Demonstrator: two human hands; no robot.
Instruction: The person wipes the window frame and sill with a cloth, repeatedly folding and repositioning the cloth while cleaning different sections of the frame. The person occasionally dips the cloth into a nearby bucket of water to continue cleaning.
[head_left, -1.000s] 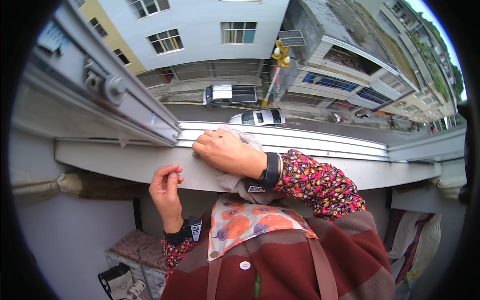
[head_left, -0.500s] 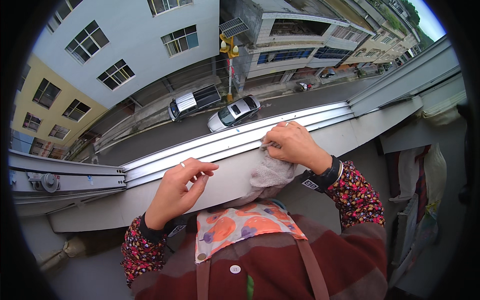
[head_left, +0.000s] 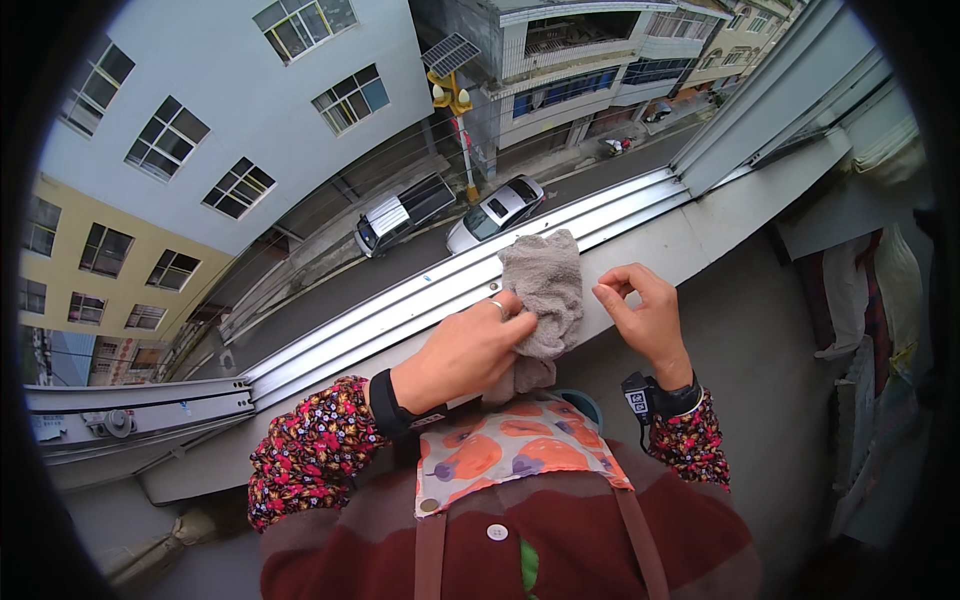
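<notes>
A damp-looking grey-brown cloth (head_left: 545, 285) lies bunched over the silver window track (head_left: 400, 312) and hangs down across the pale sill (head_left: 690, 235). The thumb and fingers of my left hand (head_left: 465, 350) are closed on its left edge; a ring shows on one finger. To the right of the cloth, apart from it, is my right hand (head_left: 645, 315), raised over the sill's inner edge. Its thumb and index fingertips come together in a pinch, with nothing visible between them. Part of the cloth's lower end is hidden behind my apron (head_left: 520, 455).
Sliding window frames stand at the left (head_left: 140, 410) and right (head_left: 770, 100) of the opening. Beyond the track is a drop to a street with a silver car (head_left: 495, 212) and a pickup (head_left: 403, 212). Bundled fabrics (head_left: 860, 300) hang at right. A bluish rim (head_left: 580, 405) shows beside the apron.
My right hand has let go of the cloth and moved right. My left hand has come across to grip the cloth, which now reaches up over the track. The view has tilted somewhat.
</notes>
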